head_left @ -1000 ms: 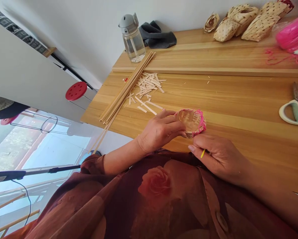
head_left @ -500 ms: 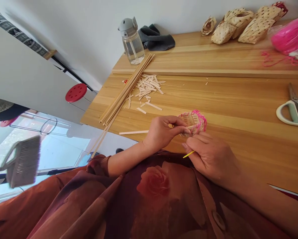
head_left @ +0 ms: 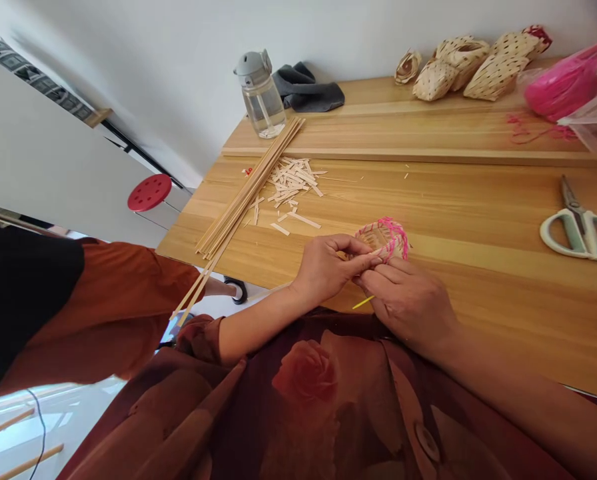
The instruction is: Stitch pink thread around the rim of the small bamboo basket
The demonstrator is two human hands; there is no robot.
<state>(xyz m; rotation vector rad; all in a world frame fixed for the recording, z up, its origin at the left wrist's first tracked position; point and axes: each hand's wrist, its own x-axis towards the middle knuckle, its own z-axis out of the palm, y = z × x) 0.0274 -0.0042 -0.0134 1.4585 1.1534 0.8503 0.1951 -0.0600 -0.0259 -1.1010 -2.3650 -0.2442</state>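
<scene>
A small woven bamboo basket [head_left: 401, 245] with pink strand along its rim is in front of me, just above the table. My left hand [head_left: 331, 265] pinches the near rim between thumb and fingers. Against the same edge, my right hand [head_left: 413, 300] is closed, its fingertips meeting those of my left. A thin yellow stick [head_left: 363, 303] pokes out below the right hand's curled fingers; its other end is hidden. A pale strip [head_left: 273, 289] shows partly behind my left forearm.
Long bamboo strips [head_left: 251, 193] overhang the table's left edge beside cut scraps [head_left: 294, 180]. Scissors [head_left: 578, 227] lie right. Behind stand a water bottle [head_left: 262, 100], woven pieces [head_left: 496, 75] and a pink bundle [head_left: 553, 90]. A person's rust-coloured trousers [head_left: 103, 307] are close at left.
A person in rust-coloured trousers has come into view at left, where a grey brush-like thing was. Both hands and the yellow stick have shifted slightly left; the basket stays held.
</scene>
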